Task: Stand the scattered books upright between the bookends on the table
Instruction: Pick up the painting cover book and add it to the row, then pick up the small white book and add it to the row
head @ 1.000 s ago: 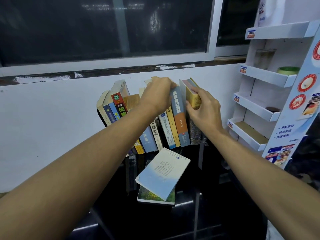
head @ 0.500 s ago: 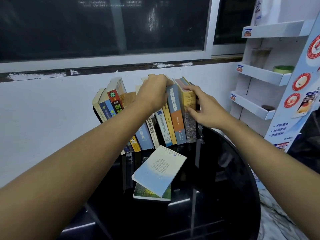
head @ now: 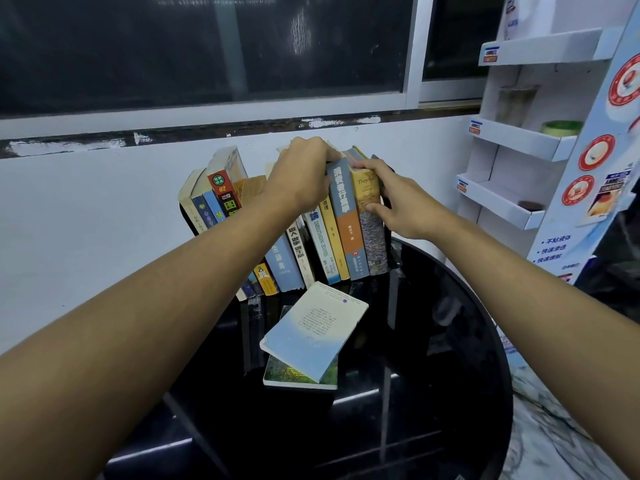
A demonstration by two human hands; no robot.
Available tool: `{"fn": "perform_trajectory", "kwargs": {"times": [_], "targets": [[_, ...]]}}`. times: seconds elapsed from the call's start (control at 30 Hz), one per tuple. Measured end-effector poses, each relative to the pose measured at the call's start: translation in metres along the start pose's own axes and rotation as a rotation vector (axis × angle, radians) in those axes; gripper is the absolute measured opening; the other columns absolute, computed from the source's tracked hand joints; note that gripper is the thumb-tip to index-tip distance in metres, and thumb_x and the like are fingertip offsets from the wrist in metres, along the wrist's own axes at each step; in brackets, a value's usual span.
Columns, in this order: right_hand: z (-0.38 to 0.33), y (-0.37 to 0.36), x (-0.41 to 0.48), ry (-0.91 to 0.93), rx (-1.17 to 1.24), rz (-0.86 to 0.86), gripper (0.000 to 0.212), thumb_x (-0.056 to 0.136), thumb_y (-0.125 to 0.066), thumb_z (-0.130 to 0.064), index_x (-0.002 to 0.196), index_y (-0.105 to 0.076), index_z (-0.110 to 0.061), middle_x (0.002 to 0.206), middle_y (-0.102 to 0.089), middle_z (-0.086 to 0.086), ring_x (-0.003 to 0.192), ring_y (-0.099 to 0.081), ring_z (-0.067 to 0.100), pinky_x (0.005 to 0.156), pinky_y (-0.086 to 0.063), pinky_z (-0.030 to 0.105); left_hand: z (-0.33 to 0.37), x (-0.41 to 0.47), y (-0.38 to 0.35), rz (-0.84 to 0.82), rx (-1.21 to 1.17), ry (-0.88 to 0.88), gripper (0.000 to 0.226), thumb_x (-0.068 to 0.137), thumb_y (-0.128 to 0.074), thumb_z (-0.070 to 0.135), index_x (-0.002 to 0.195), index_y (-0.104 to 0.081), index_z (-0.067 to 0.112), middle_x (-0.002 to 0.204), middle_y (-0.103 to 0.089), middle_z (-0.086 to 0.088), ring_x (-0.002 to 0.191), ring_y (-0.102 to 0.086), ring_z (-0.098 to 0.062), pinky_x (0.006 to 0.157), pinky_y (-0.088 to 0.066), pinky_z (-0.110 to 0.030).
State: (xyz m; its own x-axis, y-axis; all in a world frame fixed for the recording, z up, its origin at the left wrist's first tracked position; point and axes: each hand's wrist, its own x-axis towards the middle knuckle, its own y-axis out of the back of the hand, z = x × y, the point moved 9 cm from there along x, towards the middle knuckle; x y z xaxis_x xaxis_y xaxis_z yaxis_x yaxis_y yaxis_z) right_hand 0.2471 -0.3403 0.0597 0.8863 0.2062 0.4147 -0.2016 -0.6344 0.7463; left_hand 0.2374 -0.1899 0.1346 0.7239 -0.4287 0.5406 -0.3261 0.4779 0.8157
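A row of books (head: 322, 244) stands leaning left on the black round table (head: 433, 375), between a black left bookend (head: 184, 220) and a black right bookend (head: 388, 237). My left hand (head: 301, 178) grips the tops of the middle books, fingers curled over them. A yellow book (head: 369, 233) stands at the right end of the row, against the right bookend. My right hand (head: 398, 199) holds it, thumb on the spine and fingers over the top. In front of the row, a pale blue book (head: 311, 334) lies flat on a green-covered book (head: 301, 375).
A white wall runs behind the books, under a dark window. A white cardboard display shelf (head: 512, 140) stands at the right, with a green tape roll (head: 561, 128) on one tier. Marble floor shows past the table's right edge.
The yellow book, held raised at the row's right end, has come down into the row and now stands on the table. My right hand lowered with it. My left hand kept its hold.
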Motion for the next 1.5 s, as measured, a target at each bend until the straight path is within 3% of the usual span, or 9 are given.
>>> {"fn": "perform_trajectory", "kwargs": {"times": [0.37,0.57,0.7,0.77,0.9,1.07,1.27,1.43,1.5], "targets": [[-0.001,-0.002,0.007,-0.037,-0.028,-0.025,0.069,0.099,-0.061,-0.008,0.148,-0.026,-0.042,0.136,-0.056,-0.001,0.118,-0.056,0.014,0.092,-0.053,0.031,0.001,-0.001,0.0,-0.02,-0.004,0.01,0.031,0.099,-0.062,0.014,0.129,-0.068,0.015,0.128,-0.069,-0.011,0.117,-0.061,-0.029,0.087,-0.06,-0.043],[-0.012,0.006,-0.002,-0.003,-0.043,-0.051,0.072,0.097,-0.064,-0.009,0.151,-0.027,-0.04,0.138,-0.052,-0.004,0.118,-0.054,0.009,0.093,-0.052,0.028,0.001,-0.004,0.0,-0.086,0.019,-0.016,0.033,0.097,-0.064,0.017,0.13,-0.066,0.012,0.129,-0.066,-0.011,0.124,-0.056,-0.029,0.097,-0.055,-0.046],[-0.021,0.011,-0.015,-0.016,-0.043,-0.065,0.078,0.097,-0.066,-0.016,0.155,-0.02,-0.035,0.137,-0.05,-0.007,0.119,-0.051,0.008,0.09,-0.048,0.023,0.004,-0.026,0.006,-0.075,-0.049,-0.059,0.048,0.098,-0.063,0.016,0.145,-0.054,0.014,0.15,-0.053,-0.009,0.147,-0.039,-0.02,0.116,-0.034,-0.031],[-0.026,0.014,-0.024,-0.007,-0.066,-0.065,0.08,0.096,-0.068,-0.02,0.156,-0.017,-0.035,0.146,-0.048,-0.004,0.121,-0.049,0.009,0.089,-0.045,0.02,0.006,-0.042,0.01,-0.064,-0.09,-0.09,0.051,0.097,-0.065,0.016,0.147,-0.052,0.016,0.153,-0.049,-0.003,0.149,-0.033,-0.012,0.115,-0.022,-0.021],[-0.027,0.017,-0.049,0.002,-0.252,-0.03,0.077,0.095,-0.066,-0.039,0.154,-0.017,-0.039,0.156,-0.04,-0.004,0.13,-0.051,0.019,0.102,-0.05,0.046,-0.004,-0.075,0.002,-0.111,-0.122,-0.108,0.05,0.098,-0.066,0.025,0.146,-0.054,0.021,0.151,-0.052,0.005,0.145,-0.04,-0.01,0.121,-0.028,-0.031],[-0.033,0.002,-0.08,0.002,-0.376,-0.043,0.051,0.096,-0.061,-0.048,0.141,-0.047,-0.027,0.135,-0.047,-0.009,0.115,-0.053,0.012,0.095,-0.052,0.045,-0.029,-0.119,-0.025,-0.253,-0.129,-0.054,0.05,0.096,-0.067,0.034,0.144,-0.056,0.024,0.147,-0.055,0.007,0.138,-0.047,-0.011,0.114,-0.033,-0.026],[-0.034,-0.048,-0.113,-0.053,-0.371,-0.215,0.04,0.093,-0.062,-0.052,0.122,-0.063,-0.024,0.113,-0.053,-0.01,0.099,-0.052,0.007,0.09,-0.053,0.036,-0.069,-0.157,-0.058,-0.431,-0.097,0.101,0.051,0.094,-0.068,0.042,0.139,-0.06,0.019,0.118,-0.06,0.003,0.101,-0.061,-0.012,0.086,-0.052,-0.028],[-0.028,-0.078,-0.131,-0.108,-0.362,-0.276,0.041,0.093,-0.06,-0.056,0.119,-0.065,-0.024,0.11,-0.054,-0.011,0.101,-0.048,0.006,0.087,-0.049,0.03,-0.081,-0.179,-0.075,-0.526,-0.067,0.152,0.013,0.094,-0.069,0.034,0.097,-0.065,0.022,0.105,-0.068,-0.01,0.084,-0.062,-0.021,0.073,-0.049,-0.029],[-0.027,-0.087,-0.136,-0.133,-0.364,-0.287,0.041,0.093,-0.059,-0.058,0.117,-0.066,-0.024,0.107,-0.053,-0.011,0.105,-0.047,0.008,0.087,-0.048,0.031,-0.085,-0.185,-0.082,-0.548,-0.072,0.158,0.024,0.094,-0.068,0.035,0.095,-0.071,0.011,0.101,-0.07,-0.011,0.085,-0.063,-0.02,0.073,-0.05,-0.03]]}}
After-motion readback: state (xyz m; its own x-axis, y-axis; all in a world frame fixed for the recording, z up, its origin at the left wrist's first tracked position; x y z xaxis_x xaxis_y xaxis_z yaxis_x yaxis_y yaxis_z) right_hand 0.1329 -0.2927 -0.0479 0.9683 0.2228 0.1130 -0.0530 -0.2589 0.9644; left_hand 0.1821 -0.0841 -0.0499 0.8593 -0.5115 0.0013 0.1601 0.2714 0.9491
